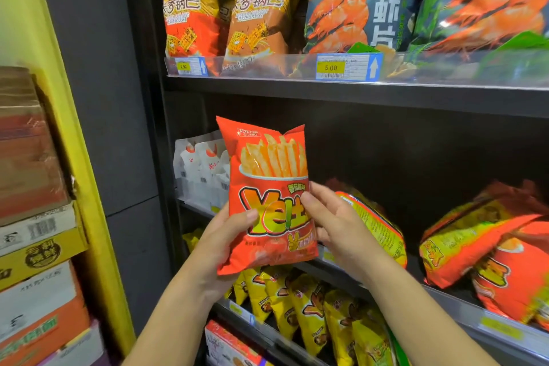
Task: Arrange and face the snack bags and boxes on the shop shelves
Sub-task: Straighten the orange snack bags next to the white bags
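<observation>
I hold a red bag of fries-shaped snacks [269,175] upright with its front facing me, in front of the middle shelf. My left hand [221,242] grips its lower left side, thumb across the front. My right hand [332,221] pinches its right edge at mid height. Behind my right hand another bag of the same snack [375,223] leans on the middle shelf. More of these red bags [487,244] lie tumbled at the right of that shelf.
White pouches [202,171] stand at the left of the middle shelf. The upper shelf [356,92] carries orange rice-crust bags [255,24] and large shrimp-chip bags [365,0]. Yellow bags [306,309] line the lower shelf. Stacked cartons [35,232] stand at the left.
</observation>
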The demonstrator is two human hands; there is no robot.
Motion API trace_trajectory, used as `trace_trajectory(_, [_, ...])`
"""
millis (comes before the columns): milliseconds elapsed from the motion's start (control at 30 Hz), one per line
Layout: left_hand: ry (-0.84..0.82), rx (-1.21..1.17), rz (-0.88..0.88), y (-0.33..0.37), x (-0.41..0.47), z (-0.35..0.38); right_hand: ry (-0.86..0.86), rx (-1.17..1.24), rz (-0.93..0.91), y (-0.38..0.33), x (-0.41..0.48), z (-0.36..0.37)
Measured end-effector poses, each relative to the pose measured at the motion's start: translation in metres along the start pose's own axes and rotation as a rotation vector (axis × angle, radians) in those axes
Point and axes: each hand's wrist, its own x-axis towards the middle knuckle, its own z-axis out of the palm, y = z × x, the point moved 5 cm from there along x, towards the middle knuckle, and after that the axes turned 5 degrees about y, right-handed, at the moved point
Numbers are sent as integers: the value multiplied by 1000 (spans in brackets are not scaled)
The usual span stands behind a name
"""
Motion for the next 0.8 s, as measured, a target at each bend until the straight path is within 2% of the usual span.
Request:
trace_trajectory(67, [-63, 54, -17, -2, 0, -2, -87, 86, 18, 1, -3, 6])
trace_trajectory(133, [-123, 182, 8, 0, 1, -6, -104, 99, -21, 0, -4, 4])
trace_trajectory(400, [-29, 542, 280, 16, 2, -19, -58, -141, -212, 8, 0, -7])
trace_trajectory(700, [40, 537, 328, 19, 1, -27, -86, -205, -260, 10, 4, -7])
trace_trajectory(800, [72, 478, 311, 19, 0, -28, -94, -310, -274, 7, 5, -6])
